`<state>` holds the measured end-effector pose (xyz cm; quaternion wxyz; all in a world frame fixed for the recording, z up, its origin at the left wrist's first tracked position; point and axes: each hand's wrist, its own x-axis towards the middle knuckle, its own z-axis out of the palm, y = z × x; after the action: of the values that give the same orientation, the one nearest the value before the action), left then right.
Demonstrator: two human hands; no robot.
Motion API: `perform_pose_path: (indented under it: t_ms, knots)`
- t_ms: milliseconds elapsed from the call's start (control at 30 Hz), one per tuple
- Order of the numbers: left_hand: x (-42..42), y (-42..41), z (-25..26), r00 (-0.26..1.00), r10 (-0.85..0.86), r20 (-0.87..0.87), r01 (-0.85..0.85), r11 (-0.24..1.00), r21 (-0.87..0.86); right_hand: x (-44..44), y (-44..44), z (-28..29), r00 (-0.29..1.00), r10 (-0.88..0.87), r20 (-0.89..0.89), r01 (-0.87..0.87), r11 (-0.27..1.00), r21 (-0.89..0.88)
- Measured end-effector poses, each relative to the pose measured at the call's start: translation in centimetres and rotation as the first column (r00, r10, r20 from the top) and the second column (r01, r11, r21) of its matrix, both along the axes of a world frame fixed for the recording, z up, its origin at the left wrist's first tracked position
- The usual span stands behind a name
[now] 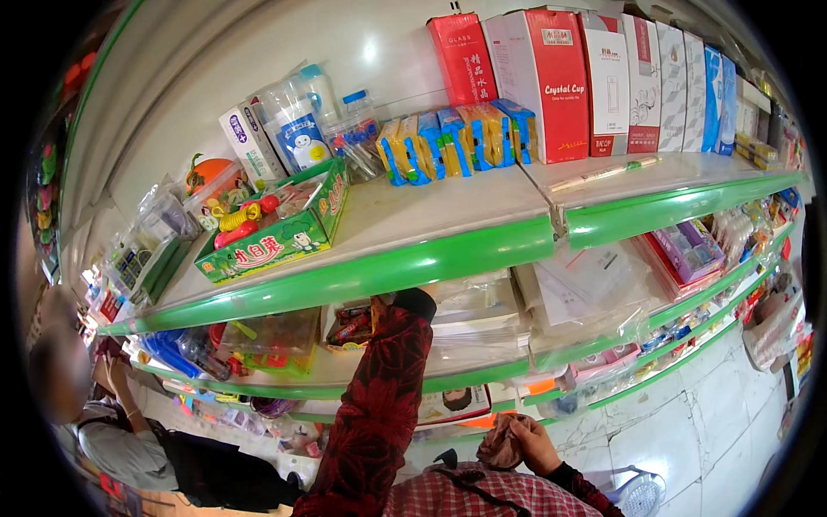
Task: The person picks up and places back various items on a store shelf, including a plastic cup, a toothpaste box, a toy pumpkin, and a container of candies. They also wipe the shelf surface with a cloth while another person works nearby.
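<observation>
My right hand grips a crumpled brown cloth in front of my checked apron. My left arm, in a dark red patterned sleeve, reaches up to the second shelf; the hand itself is hidden beneath the green edge of the top shelf. Beside the cuff lie a small box of wrapped items on the left and stacked white paper packs on the right. Above, on the top shelf, a green printed carton holds skipping ropes with red handles and a yellow cord.
Yellow and blue packs, boxed cups and plastic jars stand along the top shelf's back. A long thin wrapped item lies near its edge. Lower shelves hold mixed goods. Another person with a black bag is at the left.
</observation>
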<state>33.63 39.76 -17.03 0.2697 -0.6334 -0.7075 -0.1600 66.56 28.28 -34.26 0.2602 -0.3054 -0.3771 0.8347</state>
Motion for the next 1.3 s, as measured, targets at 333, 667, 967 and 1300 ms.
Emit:
perform_pose_path:
  t_ms: [333,667,967,1300]
  knots:
    - [0.6,-10.0,1.9,-0.342,-0.412,0.844,-0.086,0.909,0.409,-2.6,-1.4,3.3,0.999,-0.036,-0.029,0.036,0.999,0.013]
    - [0.7,-26.3,-1.7,-0.357,-0.416,0.836,0.000,0.895,0.445,-9.6,-1.4,8.1,0.984,0.013,-0.175,0.018,0.984,0.177]
    - [-0.8,-30.7,-2.4,-0.171,-0.478,0.861,0.054,0.868,0.493,-16.1,-1.3,18.7,0.961,-0.056,-0.272,0.231,0.704,0.672]
    - [-0.2,-31.6,-2.4,0.261,-0.409,0.875,0.057,0.911,0.409,-24.3,-3.5,17.6,0.990,-0.082,-0.118,0.144,0.591,0.794]
